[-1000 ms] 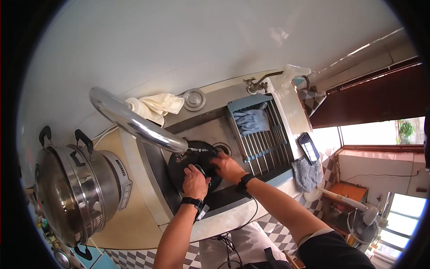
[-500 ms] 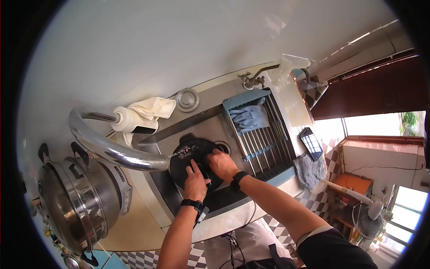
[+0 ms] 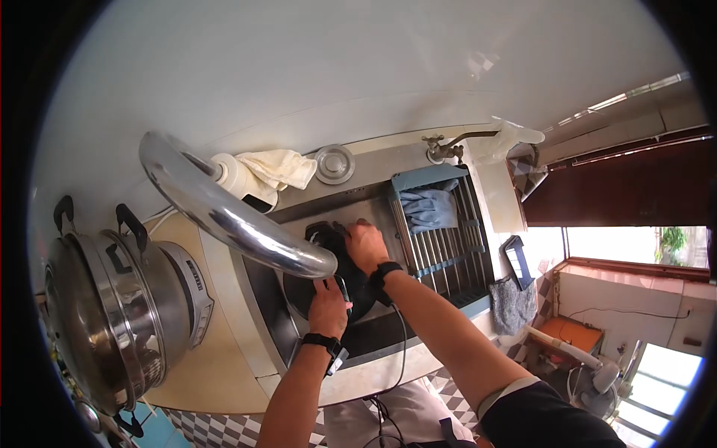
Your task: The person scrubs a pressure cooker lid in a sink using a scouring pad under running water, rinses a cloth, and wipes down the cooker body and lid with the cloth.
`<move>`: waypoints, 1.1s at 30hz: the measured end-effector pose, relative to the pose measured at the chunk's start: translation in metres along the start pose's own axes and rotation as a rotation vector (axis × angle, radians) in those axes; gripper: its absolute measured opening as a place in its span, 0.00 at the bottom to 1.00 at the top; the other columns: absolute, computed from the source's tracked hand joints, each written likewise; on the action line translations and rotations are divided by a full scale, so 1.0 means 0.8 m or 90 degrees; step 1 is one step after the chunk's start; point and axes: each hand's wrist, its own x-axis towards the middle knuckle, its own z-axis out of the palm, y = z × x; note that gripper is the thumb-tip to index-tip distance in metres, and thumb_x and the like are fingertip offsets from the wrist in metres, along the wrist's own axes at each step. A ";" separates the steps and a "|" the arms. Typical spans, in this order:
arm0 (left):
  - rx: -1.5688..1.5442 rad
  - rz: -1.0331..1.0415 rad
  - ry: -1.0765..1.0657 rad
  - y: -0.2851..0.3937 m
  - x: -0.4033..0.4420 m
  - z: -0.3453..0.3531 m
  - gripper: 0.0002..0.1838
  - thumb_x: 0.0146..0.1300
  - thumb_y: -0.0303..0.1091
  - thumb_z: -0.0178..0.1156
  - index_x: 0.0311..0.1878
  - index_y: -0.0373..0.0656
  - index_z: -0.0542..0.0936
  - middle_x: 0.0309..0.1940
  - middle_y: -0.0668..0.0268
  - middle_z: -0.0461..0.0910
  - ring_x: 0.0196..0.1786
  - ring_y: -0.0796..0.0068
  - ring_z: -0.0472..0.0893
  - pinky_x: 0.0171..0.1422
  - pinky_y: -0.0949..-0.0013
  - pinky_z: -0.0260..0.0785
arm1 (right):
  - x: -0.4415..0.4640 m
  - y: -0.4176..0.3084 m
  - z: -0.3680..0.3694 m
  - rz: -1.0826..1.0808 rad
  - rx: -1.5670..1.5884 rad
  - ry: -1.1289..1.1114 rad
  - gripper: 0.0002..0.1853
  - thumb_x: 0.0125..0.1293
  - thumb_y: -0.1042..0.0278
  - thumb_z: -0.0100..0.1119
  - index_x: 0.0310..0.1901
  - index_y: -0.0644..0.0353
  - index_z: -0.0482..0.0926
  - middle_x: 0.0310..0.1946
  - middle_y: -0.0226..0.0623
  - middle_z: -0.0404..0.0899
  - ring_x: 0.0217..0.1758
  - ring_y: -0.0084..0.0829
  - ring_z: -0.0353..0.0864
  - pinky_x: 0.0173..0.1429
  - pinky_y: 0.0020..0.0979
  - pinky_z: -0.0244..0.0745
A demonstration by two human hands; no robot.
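In the sink (image 3: 299, 224) lies a round black pan-like object (image 3: 299, 293), partly covered by the faucet and my hands. My left hand (image 3: 328, 310) is at its near part, beside a small dark item with a light edge (image 3: 343, 290); its fingertips are partly hidden by the faucet. My right hand (image 3: 365, 245) is at the far right edge of the black object, its fingers bent against a dark, crumpled-looking thing (image 3: 340, 228) that I cannot make out.
A chrome faucet (image 3: 239, 224) arches over the sink. A rack (image 3: 437, 250) with a blue cloth (image 3: 429, 207) spans its right side. A large steamer pot (image 3: 112, 313) stands left. A phone (image 3: 517, 261) and grey cloth (image 3: 512, 306) lie right, a round lid (image 3: 334, 164) behind.
My right hand has moved up along the black object to its far edge. My left hand's fingers now reach under the faucet in view. The camera view has shifted.
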 end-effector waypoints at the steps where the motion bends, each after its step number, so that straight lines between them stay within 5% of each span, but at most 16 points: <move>1: -0.004 0.000 -0.003 -0.002 -0.001 0.001 0.59 0.60 0.32 0.78 0.84 0.31 0.47 0.64 0.40 0.67 0.53 0.39 0.85 0.55 0.52 0.82 | -0.017 0.005 0.004 -0.019 0.006 -0.027 0.07 0.64 0.71 0.64 0.41 0.63 0.85 0.44 0.55 0.83 0.46 0.58 0.85 0.50 0.53 0.83; 4: -0.013 -0.002 -0.020 -0.001 0.001 -0.004 0.59 0.59 0.32 0.78 0.84 0.31 0.48 0.64 0.41 0.67 0.53 0.39 0.85 0.56 0.52 0.83 | -0.112 0.015 0.001 -0.101 0.018 -0.119 0.09 0.63 0.71 0.64 0.43 0.63 0.83 0.45 0.57 0.82 0.47 0.60 0.85 0.51 0.54 0.82; 10: 0.002 -0.008 -0.024 0.005 0.003 -0.010 0.59 0.59 0.33 0.79 0.84 0.30 0.49 0.62 0.43 0.69 0.51 0.42 0.86 0.55 0.54 0.83 | -0.013 -0.014 -0.020 -0.058 -0.001 -0.037 0.05 0.65 0.74 0.60 0.41 0.63 0.82 0.40 0.55 0.83 0.43 0.60 0.87 0.49 0.54 0.84; 12: -0.005 0.023 0.038 0.002 -0.003 -0.007 0.52 0.59 0.36 0.79 0.80 0.33 0.57 0.58 0.45 0.71 0.45 0.46 0.88 0.50 0.56 0.85 | -0.045 -0.008 -0.010 -0.069 0.018 -0.037 0.06 0.65 0.74 0.60 0.41 0.64 0.82 0.41 0.55 0.83 0.44 0.60 0.86 0.49 0.54 0.84; 15: 0.053 0.024 0.030 -0.002 0.002 -0.003 0.57 0.60 0.38 0.78 0.84 0.33 0.52 0.59 0.46 0.71 0.44 0.48 0.88 0.48 0.58 0.85 | -0.104 -0.006 -0.018 -0.137 0.014 -0.086 0.05 0.65 0.75 0.62 0.40 0.65 0.81 0.42 0.55 0.83 0.45 0.60 0.85 0.49 0.54 0.84; 19: 0.047 0.018 0.046 -0.007 0.002 0.005 0.57 0.59 0.40 0.79 0.84 0.33 0.53 0.60 0.47 0.71 0.44 0.50 0.89 0.49 0.59 0.86 | -0.027 0.009 0.004 -0.028 0.100 -0.037 0.06 0.66 0.73 0.63 0.42 0.63 0.82 0.43 0.55 0.83 0.45 0.62 0.84 0.51 0.55 0.83; 23: 0.015 0.028 0.052 -0.012 0.003 0.012 0.58 0.58 0.40 0.80 0.84 0.34 0.53 0.62 0.47 0.71 0.44 0.51 0.89 0.49 0.59 0.86 | -0.019 0.019 0.043 -0.119 0.060 0.052 0.06 0.66 0.72 0.64 0.43 0.62 0.84 0.42 0.53 0.83 0.47 0.60 0.85 0.52 0.53 0.83; 28: 0.025 0.015 0.032 -0.008 0.005 0.006 0.58 0.58 0.39 0.80 0.84 0.34 0.53 0.62 0.47 0.71 0.46 0.49 0.88 0.51 0.57 0.86 | -0.080 0.006 -0.034 -0.214 0.003 -0.133 0.06 0.65 0.75 0.62 0.43 0.61 0.84 0.41 0.51 0.82 0.47 0.58 0.86 0.52 0.52 0.83; 33: -0.002 0.005 0.017 -0.010 0.004 0.007 0.60 0.58 0.37 0.80 0.85 0.35 0.50 0.63 0.47 0.70 0.49 0.48 0.88 0.54 0.55 0.85 | -0.052 -0.012 -0.026 -0.102 0.019 -0.034 0.06 0.64 0.75 0.61 0.41 0.61 0.83 0.41 0.52 0.82 0.47 0.58 0.85 0.52 0.53 0.83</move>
